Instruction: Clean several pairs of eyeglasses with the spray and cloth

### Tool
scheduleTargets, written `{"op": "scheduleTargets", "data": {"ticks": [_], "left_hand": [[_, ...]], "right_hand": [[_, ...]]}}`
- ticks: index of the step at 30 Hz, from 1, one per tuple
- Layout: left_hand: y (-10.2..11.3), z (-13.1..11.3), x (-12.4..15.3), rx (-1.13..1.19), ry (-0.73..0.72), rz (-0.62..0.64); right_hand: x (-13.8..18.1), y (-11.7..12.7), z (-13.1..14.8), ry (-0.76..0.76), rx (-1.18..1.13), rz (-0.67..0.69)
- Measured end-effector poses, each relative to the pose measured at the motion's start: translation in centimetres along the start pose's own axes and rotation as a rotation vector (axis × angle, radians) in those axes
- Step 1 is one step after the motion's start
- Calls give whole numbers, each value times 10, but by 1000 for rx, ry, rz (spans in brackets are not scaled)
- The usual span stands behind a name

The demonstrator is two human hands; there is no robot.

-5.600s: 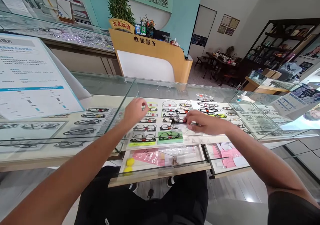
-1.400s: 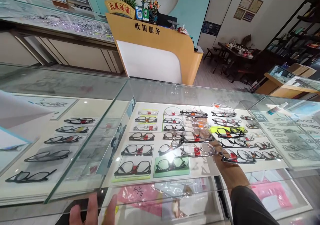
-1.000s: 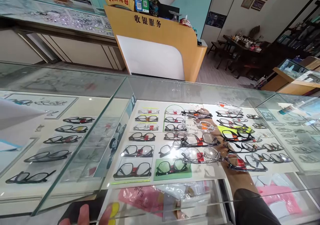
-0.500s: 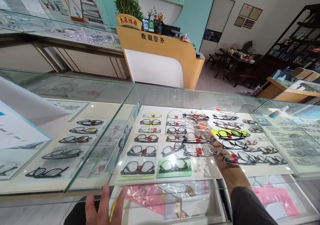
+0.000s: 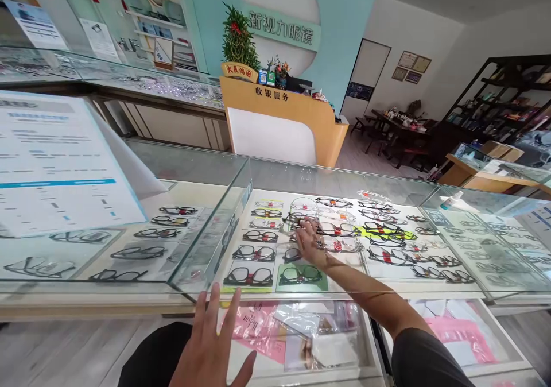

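Note:
My right hand (image 5: pixel 310 244) is inside the glass display case, at the second column of frames. Its fingers are on a pair of dark-rimmed eyeglasses (image 5: pixel 294 219), which tilts slightly and overlaps the pairs around it; the fingertips are partly hard to make out. Just below the wrist lies a pair on a green card (image 5: pixel 300 274). My left hand (image 5: pixel 210 341) is spread out in front of the case's front edge, holding nothing. Large black eyeglasses (image 5: pixel 248 276) lie on the shelf just beyond its fingertips.
Several rows of eyeglasses (image 5: pixel 387 255) fill the shelf to the right. A glass divider (image 5: pixel 210 226) rises left of centre, with a folded printed sign (image 5: pixel 55 163) beyond it. Below, an open drawer (image 5: pixel 371 352) holds plastic packets. A cashier counter (image 5: pixel 275 105) stands across the floor.
My right hand has moved left inside the case, from under the middle frames to the second column. My left hand has come further into view. The camera has tilted up.

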State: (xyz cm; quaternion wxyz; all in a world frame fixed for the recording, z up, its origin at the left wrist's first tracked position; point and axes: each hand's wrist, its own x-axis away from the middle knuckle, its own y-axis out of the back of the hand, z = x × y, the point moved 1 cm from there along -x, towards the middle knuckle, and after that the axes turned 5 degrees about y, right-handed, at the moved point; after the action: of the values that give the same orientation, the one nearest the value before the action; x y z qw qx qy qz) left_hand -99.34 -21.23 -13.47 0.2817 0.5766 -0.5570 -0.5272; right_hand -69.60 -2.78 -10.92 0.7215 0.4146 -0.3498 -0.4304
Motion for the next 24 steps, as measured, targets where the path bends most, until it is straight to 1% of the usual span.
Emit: {"op": "scheduleTargets", "data": {"ticks": [1,3,5,7,10,14,17,19,20,22,24], "left_hand": [[1,-2,2,6,17,-14],[4,-5,5,17,49,-36],[7,-7,6,34,39,-44],[9,-7,6,62,13,-46],[11,-7,6,117,-4,-45],[14,-7,9,157,-14,-34],[17,-8,12,154,-29,-25],[19,-10,14,149,-37,-23],[19,-10,15,146,-36,-21],[20,-11,16,146,-30,-20],[20,-12,16,153,-26,-20]], "right_hand": [[-2,-9,10,27,26,-48],[3,-27,29,117,61,-95],[20,-42,44,218,77,-83],[43,-49,57,297,87,-41],[77,-46,68,330,105,41],[114,-26,72,322,108,193],[145,3,79,329,102,281],[168,35,89,369,62,320],[178,57,94,378,17,283],[191,109,101,396,-32,96],[189,164,97,399,70,-128]]}}
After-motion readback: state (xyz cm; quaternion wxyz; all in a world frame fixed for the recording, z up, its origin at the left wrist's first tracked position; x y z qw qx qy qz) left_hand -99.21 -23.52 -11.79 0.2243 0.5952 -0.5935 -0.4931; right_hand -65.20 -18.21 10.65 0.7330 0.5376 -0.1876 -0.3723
